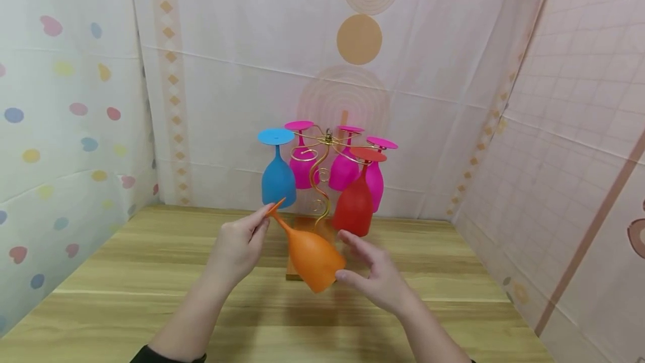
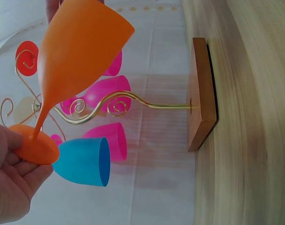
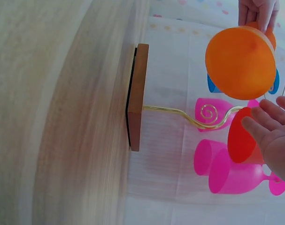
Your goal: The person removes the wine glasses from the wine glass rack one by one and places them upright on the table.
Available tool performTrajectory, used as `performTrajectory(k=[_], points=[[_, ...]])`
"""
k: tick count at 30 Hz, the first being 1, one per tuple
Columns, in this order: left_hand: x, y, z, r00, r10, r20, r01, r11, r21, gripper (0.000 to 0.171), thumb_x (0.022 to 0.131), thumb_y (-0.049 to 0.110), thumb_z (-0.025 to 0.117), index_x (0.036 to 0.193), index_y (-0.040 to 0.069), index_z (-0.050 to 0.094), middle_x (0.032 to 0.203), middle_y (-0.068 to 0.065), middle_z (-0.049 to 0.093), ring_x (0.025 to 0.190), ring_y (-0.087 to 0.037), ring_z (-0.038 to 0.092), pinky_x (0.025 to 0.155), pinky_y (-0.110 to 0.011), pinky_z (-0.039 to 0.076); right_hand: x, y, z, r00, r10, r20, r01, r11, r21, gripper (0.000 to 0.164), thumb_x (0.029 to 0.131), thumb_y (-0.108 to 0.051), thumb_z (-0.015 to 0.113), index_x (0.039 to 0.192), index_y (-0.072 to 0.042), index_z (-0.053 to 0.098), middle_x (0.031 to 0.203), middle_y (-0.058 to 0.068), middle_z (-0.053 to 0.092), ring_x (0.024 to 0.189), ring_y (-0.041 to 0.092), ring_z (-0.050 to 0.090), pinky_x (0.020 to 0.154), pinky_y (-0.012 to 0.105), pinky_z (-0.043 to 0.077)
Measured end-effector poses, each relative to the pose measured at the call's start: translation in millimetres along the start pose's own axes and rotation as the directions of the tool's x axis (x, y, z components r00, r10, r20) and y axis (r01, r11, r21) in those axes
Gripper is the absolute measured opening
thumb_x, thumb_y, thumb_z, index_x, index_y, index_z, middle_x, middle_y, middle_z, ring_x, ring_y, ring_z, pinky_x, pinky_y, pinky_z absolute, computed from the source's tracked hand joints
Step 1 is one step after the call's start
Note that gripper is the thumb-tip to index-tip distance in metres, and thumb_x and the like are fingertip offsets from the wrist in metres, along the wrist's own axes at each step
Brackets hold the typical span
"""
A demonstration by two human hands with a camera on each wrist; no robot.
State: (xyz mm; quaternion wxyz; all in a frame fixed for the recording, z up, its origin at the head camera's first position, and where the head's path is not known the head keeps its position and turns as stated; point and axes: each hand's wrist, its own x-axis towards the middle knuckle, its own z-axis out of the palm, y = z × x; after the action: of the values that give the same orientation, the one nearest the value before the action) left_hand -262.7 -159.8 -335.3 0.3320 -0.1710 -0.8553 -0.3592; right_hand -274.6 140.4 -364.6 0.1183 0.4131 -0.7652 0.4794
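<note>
An orange wine glass [image 1: 313, 256] hangs tilted in front of the rack, its mouth pointing down and to the right. My left hand [image 1: 237, 248] pinches the glass's foot [image 2: 36, 145] between thumb and fingers. Beside the rim is my right hand [image 1: 375, 273], fingers spread and fairly straight; whether its thumb touches the rim I cannot tell. Behind stands a gold wire glass rack [image 1: 327, 140] with a curved stem. A blue glass [image 1: 278, 181] hangs upside down at its left, and a red glass [image 1: 355, 206] at its right, near my right fingertips.
Several pink glasses [image 1: 304, 170] hang upside down around the back and right of the rack. The rack's wooden base [image 2: 203, 93] rests on the wood-grain table [image 1: 151, 273]. Patterned cloth [image 1: 242, 32] encloses the back and sides.
</note>
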Motion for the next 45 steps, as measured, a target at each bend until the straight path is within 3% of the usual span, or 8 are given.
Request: performTrajectory(k=[5, 11, 17, 25, 28, 31, 38, 45], points=[[-1.4, -2.4, -0.1, 0.994, -0.097, 0.041, 0.100, 0.993, -0.069, 0.038, 0.104, 0.007, 0.058, 0.142, 0.005, 0.060, 0.084, -0.013, 0.071, 0.039, -0.013, 0.033, 0.038, -0.021, 0.030, 0, -3, 6, 0.998, -0.031, -0.046, 0.031, 0.999, 0.015, 0.068, 0.090, -0.012, 0.078, 0.151, -0.010, 0.049, 0.149, 0.004, 0.054, 0.134, 0.025, 0.054, 0.107, 0.043, 0.046], [-2.4, -7.0, -0.8, 0.978, -0.191, 0.089, 0.200, 0.973, -0.115, 0.039, 0.105, 0.010, 0.056, 0.144, 0.006, 0.058, 0.082, -0.010, 0.069, 0.039, -0.016, 0.036, 0.039, -0.021, 0.030, 2, -5, 13, 0.993, -0.072, -0.096, 0.076, 0.996, 0.036, 0.075, 0.085, -0.006, 0.082, 0.151, -0.005, 0.047, 0.151, 0.008, 0.052, 0.136, 0.026, 0.052, 0.107, 0.043, 0.046], [-1.1, -13.6, 1.6, 0.953, -0.270, 0.134, 0.290, 0.943, -0.165, 0.037, 0.105, 0.013, 0.058, 0.142, 0.006, 0.060, 0.111, -0.019, 0.073, 0.043, -0.016, 0.036, 0.040, -0.022, 0.030, 1, -5, 16, 0.987, -0.081, -0.137, 0.093, 0.992, 0.081, 0.082, 0.081, -0.001, 0.084, 0.152, -0.003, 0.044, 0.152, 0.019, 0.048, 0.139, 0.027, 0.048, 0.108, 0.045, 0.044], [1.4, -23.1, 6.4, 0.918, -0.346, 0.191, 0.383, 0.900, -0.209, 0.036, 0.106, 0.015, 0.056, 0.138, 0.001, 0.062, 0.120, -0.019, 0.071, 0.080, -0.025, 0.061, 0.059, -0.028, 0.048, 1, -7, 19, 0.984, -0.073, -0.164, 0.097, 0.984, 0.146, 0.085, 0.082, -0.004, 0.085, 0.154, -0.001, 0.040, 0.155, 0.020, 0.043, 0.142, 0.037, 0.042, 0.111, 0.045, 0.041], [1.0, -26.4, 7.1, 0.894, -0.383, 0.231, 0.434, 0.870, -0.235, 0.037, 0.106, 0.016, 0.054, 0.138, 0.000, 0.062, 0.122, -0.018, 0.070, 0.102, -0.030, 0.067, 0.084, -0.040, 0.058, 1, -7, 20, 0.983, -0.072, -0.168, 0.103, 0.978, 0.183, 0.085, 0.083, -0.006, 0.084, 0.155, -0.003, 0.039, 0.156, 0.020, 0.042, 0.143, 0.038, 0.040, 0.112, 0.044, 0.040], [0.4, -29.8, 8.0, 0.867, -0.412, 0.280, 0.485, 0.827, -0.285, 0.037, 0.107, 0.015, 0.054, 0.139, -0.002, 0.061, 0.126, -0.019, 0.068, 0.115, -0.033, 0.065, 0.099, -0.049, 0.053, 1, -6, 20, 0.982, -0.075, -0.174, 0.114, 0.967, 0.227, 0.086, 0.084, -0.006, 0.084, 0.156, -0.005, 0.037, 0.156, 0.022, 0.040, 0.144, 0.039, 0.038, 0.113, 0.041, 0.039], [-0.7, -32.8, 10.7, 0.817, -0.448, 0.363, 0.570, 0.721, -0.393, 0.035, 0.107, 0.011, 0.054, 0.137, -0.006, 0.060, 0.129, -0.023, 0.064, 0.113, -0.034, 0.066, 0.097, -0.043, 0.054, 3, 1, 20, 0.972, -0.132, -0.193, 0.192, 0.921, 0.338, 0.086, 0.086, -0.006, 0.082, 0.156, 0.001, 0.033, 0.156, 0.031, 0.034, 0.144, 0.048, 0.031, 0.114, 0.040, 0.037], [-2.7, -38.0, 11.3, 0.788, -0.426, 0.446, 0.607, 0.658, -0.445, 0.034, 0.107, 0.008, 0.051, 0.134, -0.010, 0.059, 0.124, -0.026, 0.066, 0.108, -0.033, 0.068, 0.089, -0.040, 0.058, 7, 3, 24, 0.968, -0.136, -0.210, 0.219, 0.867, 0.448, 0.090, 0.089, -0.011, 0.080, 0.158, 0.005, 0.024, 0.157, 0.035, 0.027, 0.147, 0.036, 0.033, 0.116, 0.039, 0.032]])
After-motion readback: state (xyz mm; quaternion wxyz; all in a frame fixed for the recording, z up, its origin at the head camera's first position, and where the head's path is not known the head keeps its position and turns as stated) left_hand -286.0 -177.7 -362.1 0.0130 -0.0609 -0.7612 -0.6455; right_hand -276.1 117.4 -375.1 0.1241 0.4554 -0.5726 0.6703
